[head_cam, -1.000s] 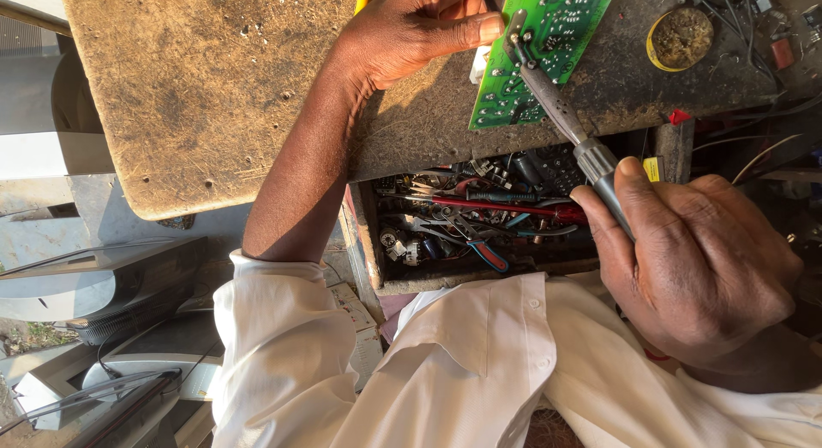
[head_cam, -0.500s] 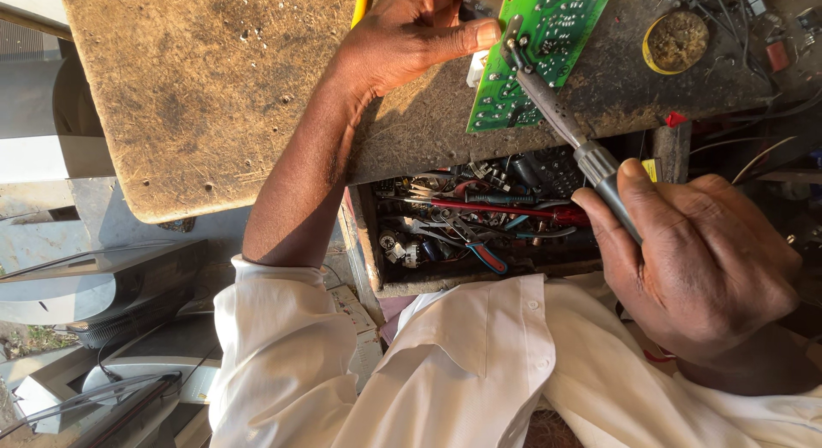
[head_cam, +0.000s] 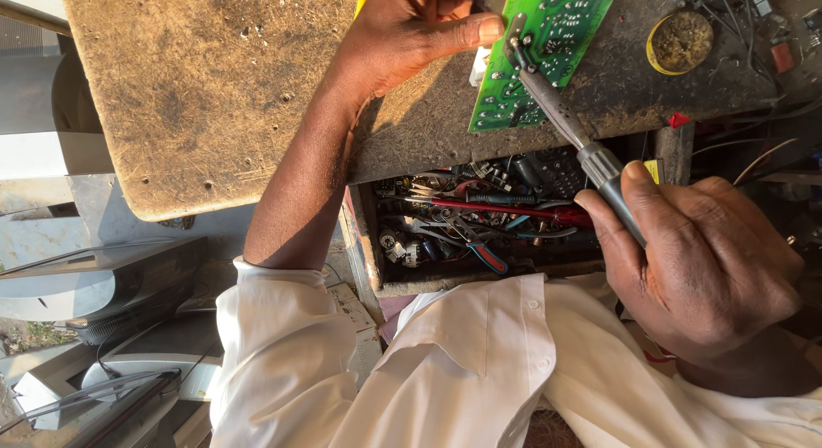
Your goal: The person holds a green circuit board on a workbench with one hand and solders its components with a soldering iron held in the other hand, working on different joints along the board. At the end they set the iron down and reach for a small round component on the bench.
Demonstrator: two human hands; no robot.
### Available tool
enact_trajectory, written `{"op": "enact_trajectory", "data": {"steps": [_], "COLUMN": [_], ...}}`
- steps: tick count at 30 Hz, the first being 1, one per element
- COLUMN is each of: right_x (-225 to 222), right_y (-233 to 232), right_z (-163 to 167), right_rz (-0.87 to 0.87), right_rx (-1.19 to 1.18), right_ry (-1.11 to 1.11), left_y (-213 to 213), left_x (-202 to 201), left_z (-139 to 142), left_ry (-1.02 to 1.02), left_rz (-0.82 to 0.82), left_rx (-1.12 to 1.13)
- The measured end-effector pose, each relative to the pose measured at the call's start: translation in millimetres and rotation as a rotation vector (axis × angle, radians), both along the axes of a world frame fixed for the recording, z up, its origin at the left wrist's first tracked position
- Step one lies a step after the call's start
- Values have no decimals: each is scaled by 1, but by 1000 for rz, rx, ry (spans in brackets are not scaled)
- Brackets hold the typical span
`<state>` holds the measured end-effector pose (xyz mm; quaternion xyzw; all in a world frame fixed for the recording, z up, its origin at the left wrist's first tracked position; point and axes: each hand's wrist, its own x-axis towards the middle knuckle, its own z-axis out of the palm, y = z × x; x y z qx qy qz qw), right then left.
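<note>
at the twelve o'clock edge of the view, on a worn, scorched wooden bench top (head_cam: 214,88), a green circuit board (head_cam: 539,45) lies solder side up. the left hand (head_cam: 411,32), just at the board's nine o'clock, is closed on the board's edge, thumb pressed against it, pinning it down. the right hand (head_cam: 702,259), down at four o'clock from the board, is wrapped tight around the handle of a soldering iron (head_cam: 565,127) whose shaft runs up toward eleven o'clock, its tip resting on the board near the top left corner.

to do this joint well, i judge the tip should sit flat on pad and lead together, be held steady only as long as the solder needs to flow, and lift straight off without dragging across neighbouring pads. the left thumb sits close to the hot tip, so it is best kept back from it.

a round tin (head_cam: 681,41) of dark residue stands at the board's three o'clock. below the bench, at six o'clock, an open drawer (head_cam: 479,217) holds tangled wires, pliers and small parts.
</note>
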<state>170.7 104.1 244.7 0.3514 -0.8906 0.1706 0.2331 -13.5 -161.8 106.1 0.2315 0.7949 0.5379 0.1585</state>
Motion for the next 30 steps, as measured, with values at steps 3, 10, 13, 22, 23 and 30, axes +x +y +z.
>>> {"op": "enact_trajectory", "data": {"steps": [3, 10, 13, 22, 23, 30], "right_x": [0, 3, 2, 1, 0, -1], "right_y": [-1, -4, -2, 3, 3, 6], "right_z": [-1, -1, 1, -2, -2, 0], "right_rz": [-15, -29, -26, -27, -24, -30], "right_rx": [-8, 7, 16, -35, -36, -21], "right_ry": [-4, 4, -2, -4, -6, -31], "left_y": [-3, -9, -7, -4, -4, -9], "left_x": [3, 4, 1, 2, 1, -1], "left_z": [-8, -21, -17, -17, -17, -5], "left_ry": [12, 65, 118, 110, 167, -167], "left_rz": [-195, -82, -118, -204, -205, -240], "left_rx": [549, 352, 408, 423, 410, 296]}}
